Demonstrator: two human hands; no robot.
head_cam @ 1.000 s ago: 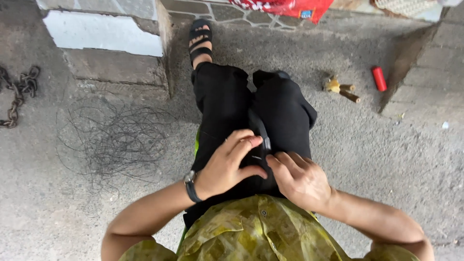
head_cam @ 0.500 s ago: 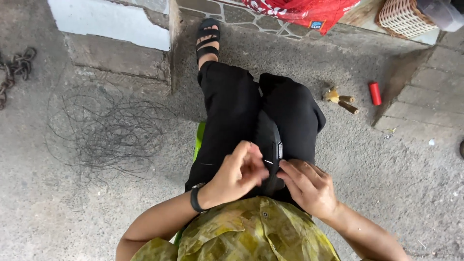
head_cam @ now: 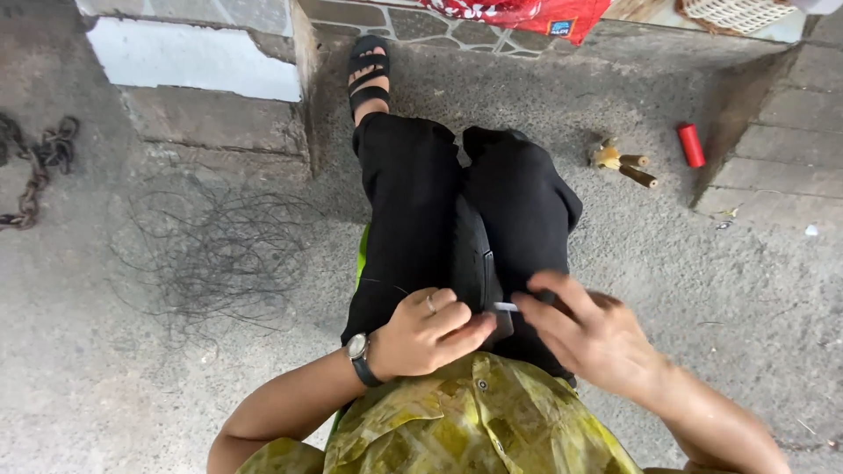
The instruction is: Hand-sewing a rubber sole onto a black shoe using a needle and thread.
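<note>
**Hands meet over a dark strip on the lap**

Sitting on a rough concrete floor (head_cam: 720,290), the person has both legs in black trousers (head_cam: 413,202) stretched forward, one foot in a black sandal (head_cam: 369,75) near a pale block step (head_cam: 193,66). A yellow-green shirt (head_cam: 474,421) fills the bottom of the view. Left of the legs lies a loose tangle of thin black wire (head_cam: 211,254), and further left a rusty chain (head_cam: 39,167) trails along the edge.

Between the thighs lies a black strip (head_cam: 474,263), running from the knees back to the hands. The left hand (head_cam: 426,333), with a watch (head_cam: 358,353) on the wrist and a ring on one finger, has its fingers curled and pressed together against the near end of the strip. The right hand (head_cam: 588,333) has its fingers loosely spread, the fore ones pinching a small pale sliver (head_cam: 505,306) just beside the strip; what the sliver is cannot be told.

Well apart on the right lie two brass-coloured pegs (head_cam: 623,162) and a small red cylinder (head_cam: 691,145). Red cloth (head_cam: 527,13) hangs at the top edge.
</note>
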